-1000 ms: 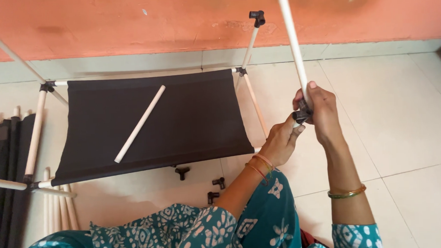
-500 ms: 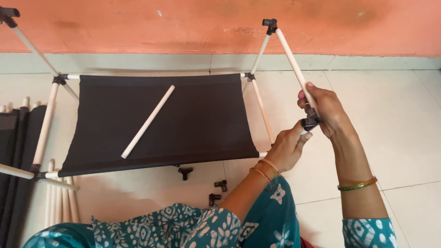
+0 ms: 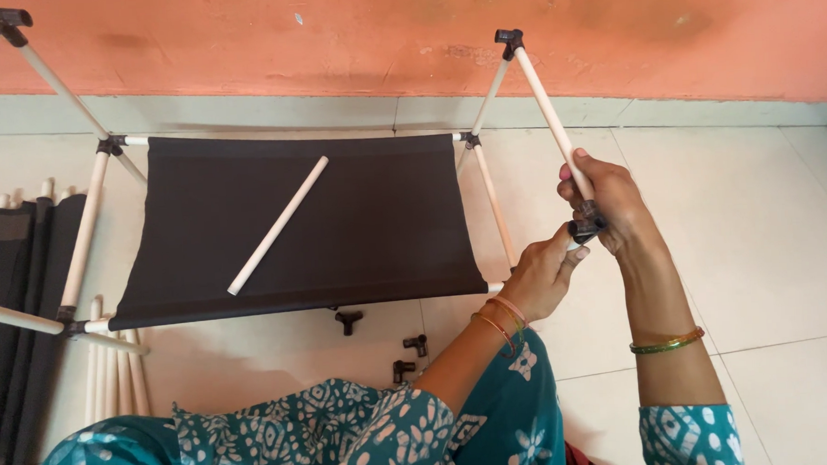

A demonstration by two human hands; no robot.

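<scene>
The pale tiled floor (image 3: 767,245) is stretching from the orange wall (image 3: 405,28) toward the person, and it is lying open on the right side, well apart from the frame. The left side is crowding up: folded black fabric panels (image 3: 8,306) and a bundle of spare white rods (image 3: 113,366) are lying against the left edge.

A black fabric shelf (image 3: 311,228) is hanging stretched between white frame rods, filling the middle of the view, its right edge ending just beside the hands. A loose white rod (image 3: 278,224) is lying slantwise on it. Three small black connectors (image 3: 405,354) are lying on the floor beneath its near edge, near the left forearm.

The right hand (image 3: 612,201) is closing its grip around the lower end of an upright white rod (image 3: 548,115), which is running up to a black corner connector (image 3: 509,39) by the wall. The left hand (image 3: 545,273) is closing its grip from below on a black joint connector (image 3: 585,227) at that rod's foot.

Compared with half a second ago, the rod is leaning the same way and both hands are staying at the joint; the view is sitting slightly lower.
</scene>
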